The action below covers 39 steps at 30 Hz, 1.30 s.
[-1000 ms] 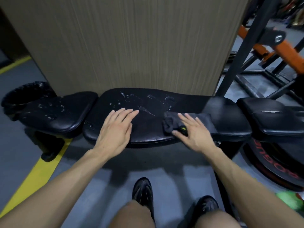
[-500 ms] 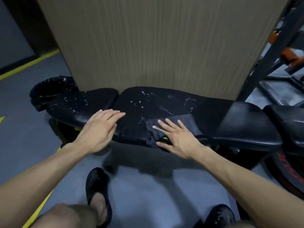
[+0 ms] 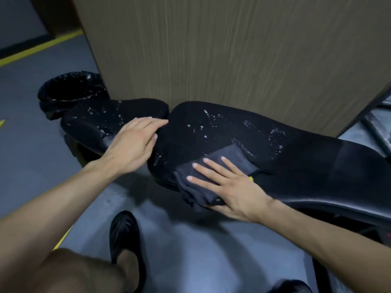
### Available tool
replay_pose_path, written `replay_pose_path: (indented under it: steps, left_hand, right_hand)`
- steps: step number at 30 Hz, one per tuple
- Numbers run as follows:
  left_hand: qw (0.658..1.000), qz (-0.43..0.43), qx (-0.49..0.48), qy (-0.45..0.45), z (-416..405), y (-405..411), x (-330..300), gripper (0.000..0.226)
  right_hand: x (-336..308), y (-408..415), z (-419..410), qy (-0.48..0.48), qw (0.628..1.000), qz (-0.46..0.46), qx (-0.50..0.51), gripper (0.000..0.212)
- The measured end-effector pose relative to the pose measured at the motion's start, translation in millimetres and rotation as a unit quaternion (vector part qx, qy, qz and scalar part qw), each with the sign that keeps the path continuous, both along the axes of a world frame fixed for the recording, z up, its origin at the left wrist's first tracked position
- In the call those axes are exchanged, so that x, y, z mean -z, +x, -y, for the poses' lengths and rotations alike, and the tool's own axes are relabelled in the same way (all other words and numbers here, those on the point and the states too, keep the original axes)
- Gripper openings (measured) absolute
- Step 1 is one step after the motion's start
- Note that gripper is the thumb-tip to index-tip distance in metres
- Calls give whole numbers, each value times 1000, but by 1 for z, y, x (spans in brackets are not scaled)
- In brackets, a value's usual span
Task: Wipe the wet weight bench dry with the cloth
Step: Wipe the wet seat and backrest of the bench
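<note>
Fingers (image 3: 204, 166) flat on one cloth (image 3: 232, 157), two hands

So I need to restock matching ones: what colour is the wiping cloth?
Dark grey cloth, with a small yellow-green tag at its edge, seen in the head view.

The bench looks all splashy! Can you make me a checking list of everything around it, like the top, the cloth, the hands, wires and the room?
Surface: weight bench black, with water drops on the long pad and on the seat pad.
Job's things: dark cloth folded, lying on the long pad's near edge.
Clutter: bin with black liner beyond the seat pad.
Grippers: right hand flat on the cloth; left hand flat over the gap between the pads.
Cables: nothing seen.
Surroundings: wood-grain panel behind the bench, grey floor with yellow lines, black shoe.
</note>
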State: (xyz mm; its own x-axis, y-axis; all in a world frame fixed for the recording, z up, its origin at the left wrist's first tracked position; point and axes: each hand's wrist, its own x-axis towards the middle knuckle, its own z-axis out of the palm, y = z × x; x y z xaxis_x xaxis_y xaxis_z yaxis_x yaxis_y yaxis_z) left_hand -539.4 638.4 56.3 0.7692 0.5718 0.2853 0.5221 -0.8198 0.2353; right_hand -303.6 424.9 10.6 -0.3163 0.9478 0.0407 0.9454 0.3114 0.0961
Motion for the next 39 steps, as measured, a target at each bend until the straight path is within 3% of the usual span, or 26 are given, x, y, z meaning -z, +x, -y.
replay_pose_path:
  steps: [5, 10, 19, 27, 31, 35, 39]
  left_hand:
    - [999, 26, -20, -13, -9, 11, -21, 47]
    - [1000, 22, -16, -4, -15, 16, -47, 48]
    - [994, 84, -71, -21, -7, -1, -53, 44]
    - [986, 123, -93, -70, -28, -28, -43, 42]
    - [983, 129, -97, -83, -39, -37, -39, 42]
    - [978, 154, -107, -95, -39, -38, -41, 41]
    - [974, 164, -105, -114, -41, -35, -43, 41]
  right_hand:
    - [-4, -3, 8, -8, 999, -44, -12, 68]
    - [-2, 12, 63, -3, 1000, 16, -10, 80]
    - [-12, -97, -104, -49, 992, -114, 33, 61]
    - [-5, -77, -2, -7, 988, -137, 67, 59]
    - [-9, -96, -73, 2, 978, -177, 107, 58]
    - [-22, -100, -155, -47, 964, -218, 144, 63]
    - [-20, -100, -88, -20, 961, -257, 105, 62]
